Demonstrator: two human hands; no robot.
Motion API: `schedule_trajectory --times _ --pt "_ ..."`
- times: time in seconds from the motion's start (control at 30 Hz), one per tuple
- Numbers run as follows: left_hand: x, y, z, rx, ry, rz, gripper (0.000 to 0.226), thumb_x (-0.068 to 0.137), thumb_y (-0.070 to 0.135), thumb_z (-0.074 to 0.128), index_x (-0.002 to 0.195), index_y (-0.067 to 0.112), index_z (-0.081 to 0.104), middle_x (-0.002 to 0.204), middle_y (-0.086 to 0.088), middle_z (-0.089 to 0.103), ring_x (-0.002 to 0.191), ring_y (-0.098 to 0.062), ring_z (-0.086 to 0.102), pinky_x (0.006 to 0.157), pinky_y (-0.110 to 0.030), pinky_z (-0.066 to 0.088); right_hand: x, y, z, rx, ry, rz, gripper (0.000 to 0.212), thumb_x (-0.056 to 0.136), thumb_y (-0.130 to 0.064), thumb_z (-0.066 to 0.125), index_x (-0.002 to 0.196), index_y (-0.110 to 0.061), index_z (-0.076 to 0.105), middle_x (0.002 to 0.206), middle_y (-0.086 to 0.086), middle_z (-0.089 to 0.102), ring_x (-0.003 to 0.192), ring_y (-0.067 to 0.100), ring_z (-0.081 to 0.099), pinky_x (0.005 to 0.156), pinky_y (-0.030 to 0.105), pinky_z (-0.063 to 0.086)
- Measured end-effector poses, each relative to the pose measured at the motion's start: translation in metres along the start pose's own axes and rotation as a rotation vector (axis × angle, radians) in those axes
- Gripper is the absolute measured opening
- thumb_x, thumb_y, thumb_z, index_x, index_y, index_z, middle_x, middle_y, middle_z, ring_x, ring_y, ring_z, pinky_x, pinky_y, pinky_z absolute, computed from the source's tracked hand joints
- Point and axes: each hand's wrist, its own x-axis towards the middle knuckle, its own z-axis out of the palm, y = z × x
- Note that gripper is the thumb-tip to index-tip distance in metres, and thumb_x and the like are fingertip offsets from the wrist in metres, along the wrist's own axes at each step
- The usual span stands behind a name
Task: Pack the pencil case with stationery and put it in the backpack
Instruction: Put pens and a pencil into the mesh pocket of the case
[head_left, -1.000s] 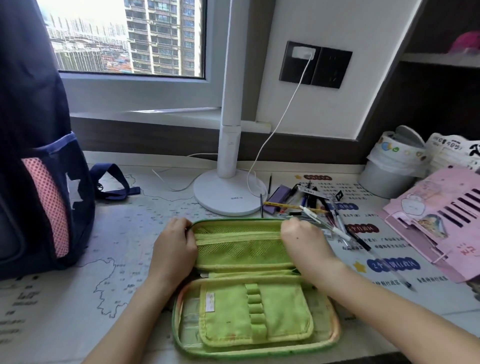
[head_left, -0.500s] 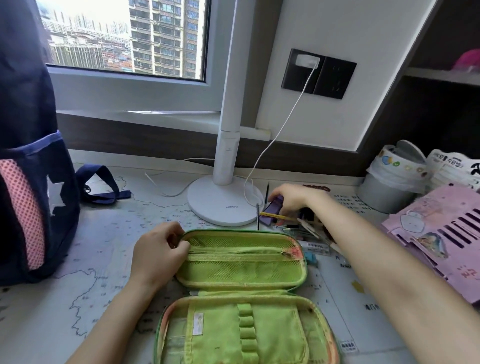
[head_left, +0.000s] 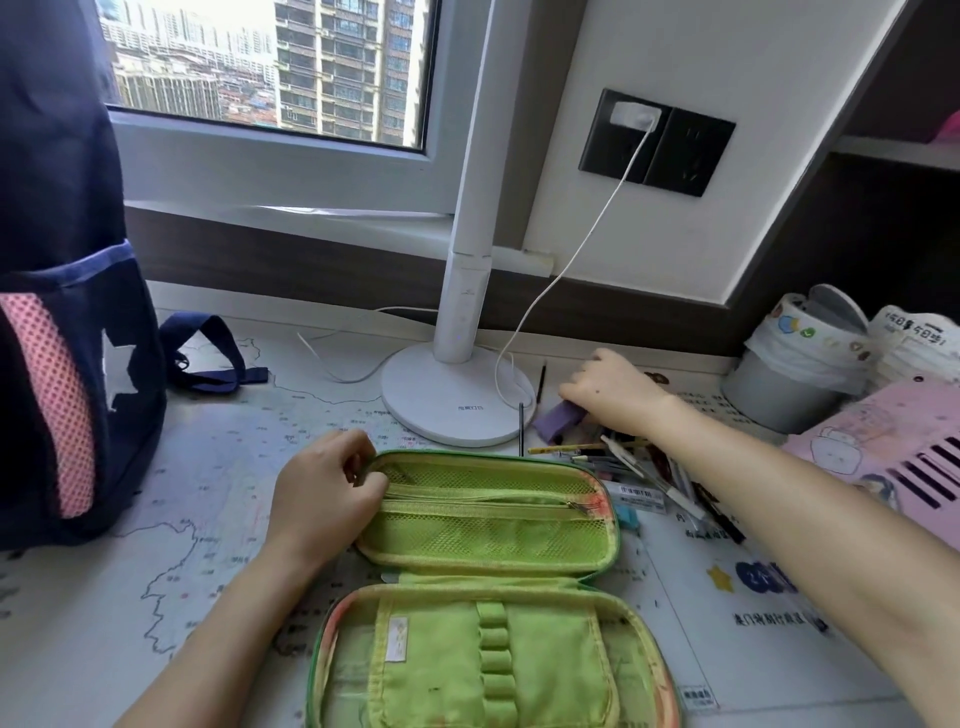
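Two grips work: the left grip (head_left: 324, 493) pinches the rim of the open pencil case (head_left: 493, 525), the right grip (head_left: 613, 395) clasps a purple block (head_left: 556, 422).

The backpack (head_left: 62, 312), left of the left hand (head_left: 327, 488), is cut off by the top and left edges. The pencil case (head_left: 493, 519) is clipped by the bottom edge, below both hands. The left hand's fingers are curled on the case's rim, their tips tucked out of sight. Under the right hand (head_left: 615, 392) a purple block (head_left: 558, 421) is half covered; whether it is gripped cannot be told. The pens (head_left: 639, 467) by that wrist are partly hidden by the forearm. The print on the desk (head_left: 234, 467) is too small to be read.
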Motion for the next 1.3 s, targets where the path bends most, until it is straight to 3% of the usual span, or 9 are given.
schedule_trajectory --times 0.1,0.2,0.3,0.4,0.47,0.7,0.87,1.1,1.3 --pt "-0.001 0.003 -0.001 0.055 0.063 0.078 0.021 0.058 0.018 0.053 0.077 0.017 0.062 0.073 0.002 0.057 0.073 -0.02 0.05 0.063 -0.028 0.032 -0.019 -0.004 -0.007 -0.054 0.21 0.191 0.026 0.049 -0.011 0.084 0.06 -0.016 0.061 0.059 0.001 0.062 0.059 0.024 0.057 0.062 0.032 0.042" --pt "-0.007 0.017 -0.002 0.109 0.04 0.25 0.019 0.063 0.022 0.051 0.077 0.017 0.061 0.078 0.003 0.058 0.077 -0.019 0.048 0.066 -0.029 0.033 -0.041 -0.011 -0.024 0.139 0.336 0.469 0.025 0.058 -0.023 0.084 0.077 -0.015 0.069 0.072 0.004 0.066 0.071 0.028 0.057 0.068 0.035 0.04" --pt "-0.013 0.024 0.005 0.271 -0.129 0.392 0.024 0.07 0.039 0.046 0.078 0.023 0.063 0.08 0.007 0.063 0.077 -0.021 0.054 0.068 -0.032 0.035 -0.066 -0.039 -0.055 0.718 0.339 0.635 0.033 0.072 -0.036 0.077 0.101 -0.024 0.07 0.085 -0.002 0.068 0.08 0.023 0.059 0.072 0.035 0.042" --pt "-0.015 0.023 0.009 0.396 -0.215 0.392 0.027 0.073 0.049 0.044 0.077 0.03 0.062 0.081 0.01 0.062 0.076 -0.018 0.054 0.069 -0.032 0.03 -0.074 -0.076 -0.083 1.332 0.247 0.605 0.032 0.078 -0.03 0.073 0.108 -0.026 0.064 0.087 -0.008 0.069 0.077 0.009 0.063 0.069 0.027 0.05" --pt "-0.016 0.023 0.009 0.437 -0.221 0.387 0.023 0.073 0.048 0.048 0.078 0.029 0.06 0.081 0.008 0.061 0.078 -0.02 0.054 0.071 -0.034 0.03 -0.069 -0.092 -0.09 1.568 0.226 0.584 0.028 0.082 -0.028 0.068 0.107 -0.02 0.058 0.088 -0.003 0.07 0.07 0.004 0.063 0.063 0.02 0.047" --pt "-0.017 0.026 0.009 0.531 -0.239 0.276 0.022 0.077 0.045 0.059 0.079 0.023 0.062 0.091 0.001 0.056 0.093 -0.024 0.049 0.077 -0.036 0.017 -0.038 -0.116 -0.09 2.172 0.383 0.706 0.023 0.095 -0.022 0.048 0.107 -0.006 0.06 0.097 0.011 0.07 0.078 0.015 0.067 0.067 0.025 0.055" --pt "-0.018 0.024 0.007 0.455 -0.173 0.371 0.021 0.079 0.041 0.05 0.074 0.021 0.055 0.084 0.001 0.057 0.085 -0.025 0.049 0.074 -0.035 0.021 -0.024 -0.133 -0.085 2.151 0.469 0.814 0.028 0.095 -0.02 0.049 0.114 -0.003 0.061 0.093 0.0 0.067 0.082 0.009 0.061 0.07 0.02 0.05" --pt "-0.027 0.028 -0.005 0.316 0.055 0.51 0.02 0.086 0.036 0.045 0.081 0.018 0.053 0.098 -0.001 0.049 0.092 -0.021 0.038 0.082 -0.035 0.03 -0.039 -0.133 -0.096 1.518 0.224 0.457 0.025 0.085 -0.028 0.066 0.108 -0.022 0.061 0.082 -0.006 0.065 0.074 0.009 0.061 0.069 0.027 0.05" --pt "-0.027 0.03 -0.004 0.317 0.062 0.579 0.018 0.088 0.029 0.045 0.082 0.015 0.054 0.094 -0.001 0.058 0.095 -0.02 0.045 0.094 -0.033 0.021 -0.057 -0.132 -0.105 1.01 0.161 0.257 0.026 0.094 -0.037 0.048 0.094 -0.023 0.07 0.09 -0.011 0.065 0.088 0.011 0.048 0.08 0.032 0.04"
